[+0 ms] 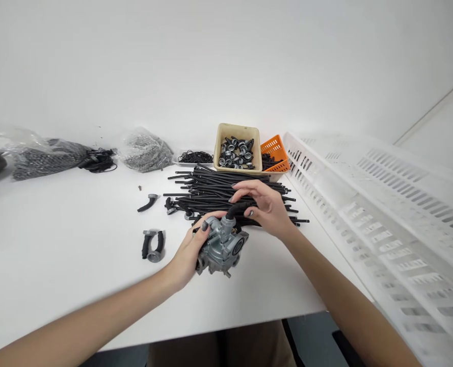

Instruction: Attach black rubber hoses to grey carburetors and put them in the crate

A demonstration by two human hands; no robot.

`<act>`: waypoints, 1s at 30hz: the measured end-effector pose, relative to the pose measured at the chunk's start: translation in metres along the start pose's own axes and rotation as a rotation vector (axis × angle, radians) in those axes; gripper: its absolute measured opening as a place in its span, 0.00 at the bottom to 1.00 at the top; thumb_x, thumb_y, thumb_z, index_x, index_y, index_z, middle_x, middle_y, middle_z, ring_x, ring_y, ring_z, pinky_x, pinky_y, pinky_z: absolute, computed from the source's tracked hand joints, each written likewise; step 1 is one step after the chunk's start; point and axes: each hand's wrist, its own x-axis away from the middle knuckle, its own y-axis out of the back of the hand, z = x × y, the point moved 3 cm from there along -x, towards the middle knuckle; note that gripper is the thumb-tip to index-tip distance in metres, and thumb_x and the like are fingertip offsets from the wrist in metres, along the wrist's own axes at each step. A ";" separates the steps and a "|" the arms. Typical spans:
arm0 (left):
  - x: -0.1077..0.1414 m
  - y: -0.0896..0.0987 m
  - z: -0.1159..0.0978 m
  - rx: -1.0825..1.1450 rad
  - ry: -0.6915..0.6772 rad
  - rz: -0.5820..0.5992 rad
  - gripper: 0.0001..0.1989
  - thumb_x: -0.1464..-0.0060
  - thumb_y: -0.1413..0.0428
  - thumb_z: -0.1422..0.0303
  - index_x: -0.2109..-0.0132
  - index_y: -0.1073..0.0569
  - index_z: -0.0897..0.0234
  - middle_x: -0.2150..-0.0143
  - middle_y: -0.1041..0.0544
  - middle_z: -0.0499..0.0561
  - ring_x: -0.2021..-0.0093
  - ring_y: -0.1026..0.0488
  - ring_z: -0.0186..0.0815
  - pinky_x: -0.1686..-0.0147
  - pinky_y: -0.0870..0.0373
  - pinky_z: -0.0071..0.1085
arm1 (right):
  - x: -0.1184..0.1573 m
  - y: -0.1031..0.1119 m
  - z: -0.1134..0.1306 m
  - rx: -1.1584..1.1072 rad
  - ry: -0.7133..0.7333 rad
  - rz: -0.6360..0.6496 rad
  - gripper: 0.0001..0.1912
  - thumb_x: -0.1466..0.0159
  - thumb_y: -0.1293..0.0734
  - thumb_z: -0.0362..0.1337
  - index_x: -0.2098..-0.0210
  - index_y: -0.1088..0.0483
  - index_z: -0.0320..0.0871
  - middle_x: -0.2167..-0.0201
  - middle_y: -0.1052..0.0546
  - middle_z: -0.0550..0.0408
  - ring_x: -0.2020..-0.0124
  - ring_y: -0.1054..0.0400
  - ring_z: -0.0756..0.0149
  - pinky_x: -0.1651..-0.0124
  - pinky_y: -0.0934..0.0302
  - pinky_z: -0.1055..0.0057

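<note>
A silver-grey metal carburetor (219, 251) is gripped by my left hand (190, 252), thumb over its near side and fingers behind it. It is raised above the front part of the table and tilted. A bent black rubber boot (235, 209) rises from the round metal cap (228, 224) on its top. My right hand (266, 208) curls round the boot's free end, with the thumb below and the bent fingers above. The exact contact of the right fingertips is partly hidden. Behind both hands lies a pile of thin black hoses (218, 186).
Loose elbow boots with metal caps (154, 255) lie on the left. A cream bin (217, 148) of similar parts and an orange basket (283, 158) stand at the back, beside a tray of black rings (194, 156) and bags of small parts (144, 149). White slotted crates (382, 224) line the right.
</note>
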 end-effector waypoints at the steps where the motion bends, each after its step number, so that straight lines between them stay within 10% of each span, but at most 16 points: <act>1: 0.001 -0.002 0.000 0.033 0.020 0.004 0.25 0.48 0.44 0.47 0.51 0.26 0.59 0.56 0.23 0.53 0.57 0.26 0.41 0.61 0.27 0.30 | -0.001 0.007 -0.004 0.051 0.026 0.000 0.21 0.40 0.32 0.50 0.52 0.30 0.46 0.61 0.22 0.52 0.57 0.28 0.60 0.48 0.37 0.60; 8: 0.001 -0.004 -0.001 0.121 0.087 -0.011 0.21 0.51 0.40 0.50 0.56 0.25 0.60 0.59 0.21 0.51 0.59 0.24 0.40 0.60 0.27 0.30 | -0.001 0.027 -0.046 0.863 -0.102 -0.070 0.11 0.35 0.36 0.37 0.55 0.26 0.45 0.54 0.25 0.49 0.52 0.35 0.56 0.46 0.44 0.56; 21: 0.001 0.000 0.003 0.196 0.124 -0.077 0.19 0.47 0.43 0.55 0.52 0.26 0.61 0.59 0.20 0.52 0.60 0.22 0.43 0.67 0.26 0.32 | -0.003 0.021 -0.048 1.064 -0.171 -0.061 0.10 0.34 0.39 0.34 0.67 0.26 0.43 0.65 0.26 0.49 0.59 0.36 0.57 0.56 0.43 0.60; 30: -0.003 0.009 -0.001 0.339 0.109 -0.152 0.20 0.45 0.44 0.55 0.50 0.29 0.61 0.58 0.20 0.52 0.62 0.22 0.43 0.64 0.24 0.37 | 0.004 0.052 -0.011 0.323 0.000 -0.834 0.12 0.35 0.37 0.40 0.52 0.38 0.45 0.73 0.27 0.57 0.69 0.31 0.65 0.64 0.38 0.68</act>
